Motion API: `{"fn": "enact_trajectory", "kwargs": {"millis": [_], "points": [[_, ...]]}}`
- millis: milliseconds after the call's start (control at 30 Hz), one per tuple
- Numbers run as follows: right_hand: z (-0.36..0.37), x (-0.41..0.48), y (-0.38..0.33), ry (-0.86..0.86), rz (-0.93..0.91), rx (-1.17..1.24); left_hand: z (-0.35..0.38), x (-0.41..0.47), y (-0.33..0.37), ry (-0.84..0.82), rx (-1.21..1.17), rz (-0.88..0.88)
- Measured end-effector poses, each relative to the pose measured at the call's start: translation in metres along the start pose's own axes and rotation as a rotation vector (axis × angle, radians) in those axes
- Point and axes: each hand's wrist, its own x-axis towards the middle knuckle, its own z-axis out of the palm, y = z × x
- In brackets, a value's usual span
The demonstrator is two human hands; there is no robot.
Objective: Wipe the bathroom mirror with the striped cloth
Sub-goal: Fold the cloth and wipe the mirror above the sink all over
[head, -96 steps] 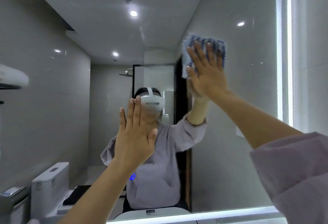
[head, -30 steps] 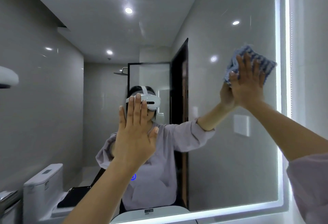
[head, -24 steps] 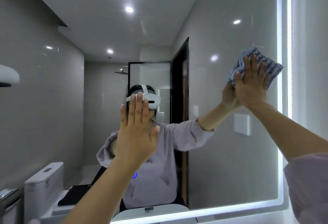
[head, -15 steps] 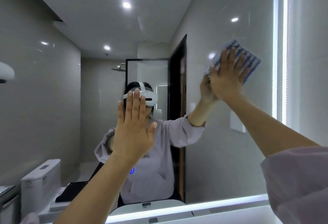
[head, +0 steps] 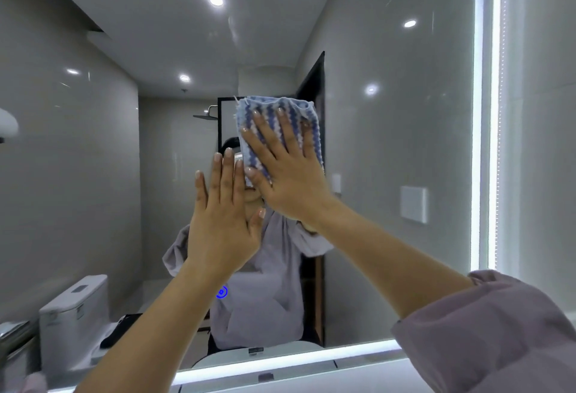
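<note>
At backlit glass mirror's (head: 405, 143) centre, blue-and-white striped cloth (head: 271, 107) is pressed by flat, spread-fingered right hand (head: 290, 180), swept in from right edge; left hand (head: 221, 224) is laid flat, fingers straight; right side judged wiped.

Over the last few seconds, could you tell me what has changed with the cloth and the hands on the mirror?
The right hand swept the striped cloth right, toward the lit edge of the mirror, then back left and lower. It now presses the cloth flat beside the left hand. Nothing was taken up or let go. The left hand stayed flat on the glass, fingers straight.

Mirror (head: 405, 143) edge glare, slight blur
</note>
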Motion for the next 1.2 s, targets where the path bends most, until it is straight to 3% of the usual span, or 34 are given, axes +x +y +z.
{"fn": "enact_trajectory", "kwargs": {"millis": [300,500,633,1000,1200], "points": [[0.002,-0.002,0.042,0.029,-0.159,-0.098,-0.006,0.000,0.002,-0.048,-0.020,-0.018],[0.003,-0.013,0.081,0.079,-0.098,-0.075,-0.005,0.000,0.001,-0.036,-0.018,-0.019],[0.000,-0.020,0.117,0.072,0.056,-0.075,-0.004,0.000,0.001,-0.030,-0.016,-0.018],[-0.016,-0.021,0.209,0.124,0.786,0.075,-0.004,0.000,0.001,-0.016,-0.012,-0.013],[-0.019,-0.016,0.212,0.133,0.862,0.111,-0.001,0.001,0.000,0.020,-0.012,-0.001]]}}
